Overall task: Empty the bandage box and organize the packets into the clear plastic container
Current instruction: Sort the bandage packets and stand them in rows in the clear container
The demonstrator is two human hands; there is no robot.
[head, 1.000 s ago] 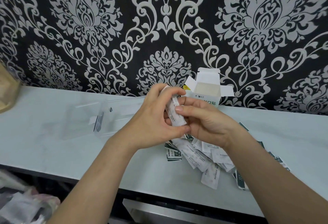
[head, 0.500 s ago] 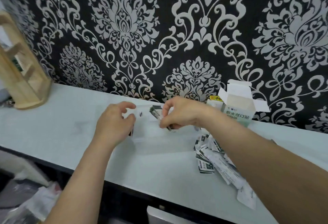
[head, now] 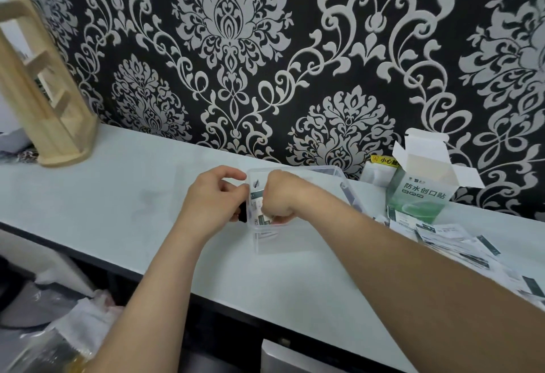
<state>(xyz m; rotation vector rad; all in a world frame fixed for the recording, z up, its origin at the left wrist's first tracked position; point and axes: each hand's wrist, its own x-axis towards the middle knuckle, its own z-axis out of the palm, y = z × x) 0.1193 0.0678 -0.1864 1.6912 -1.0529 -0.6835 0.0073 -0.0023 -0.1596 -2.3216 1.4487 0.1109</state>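
On my feed, the left hand has its grip closed on the left end wall of the clear, shallow, rectangular plastic container, with thumb and fingers pinching it as far as I can judge. The right hand is down inside that same end, its grip curled over a small stack of white-and-green paper bandage packets set against the wall. The white-and-green cardboard bandage box stands upright with its flaps open, off to the right by the wallpaper. Most of the loose packets lie scattered on the pale table just in front of it.

My worries:
- The container looks light and slick, so a push from the right hand could slide or tip it if the left pinch slackens.
- Released too early, the stack would likely fan out and fall flat.
- The right forearm runs close by the scatter, and a careless sweep could drag packets off the table's front edge.
- I cannot tell whether the box is fully empty.
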